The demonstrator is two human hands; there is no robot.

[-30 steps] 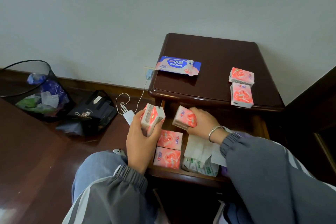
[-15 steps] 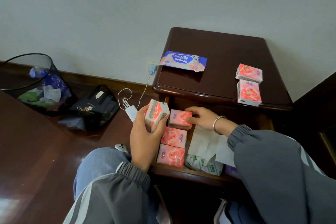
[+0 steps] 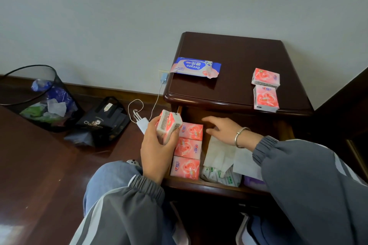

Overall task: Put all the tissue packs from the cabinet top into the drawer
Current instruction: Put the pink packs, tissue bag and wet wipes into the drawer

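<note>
over the drawer (image 3: 209, 188), left hand (image 3: 157, 149) gripping tissue pack (image 3: 168, 125)

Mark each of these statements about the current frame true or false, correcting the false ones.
1. The left hand holds a pink tissue pack. True.
2. The right hand grips a pack. False: it is open over the drawer, fingers spread, holding nothing.
3. Three pink packs lie in a column in the drawer. True.
4. The cabinet top holds no pink packs. False: two pink packs lie on its right side, one behind the other.
</note>
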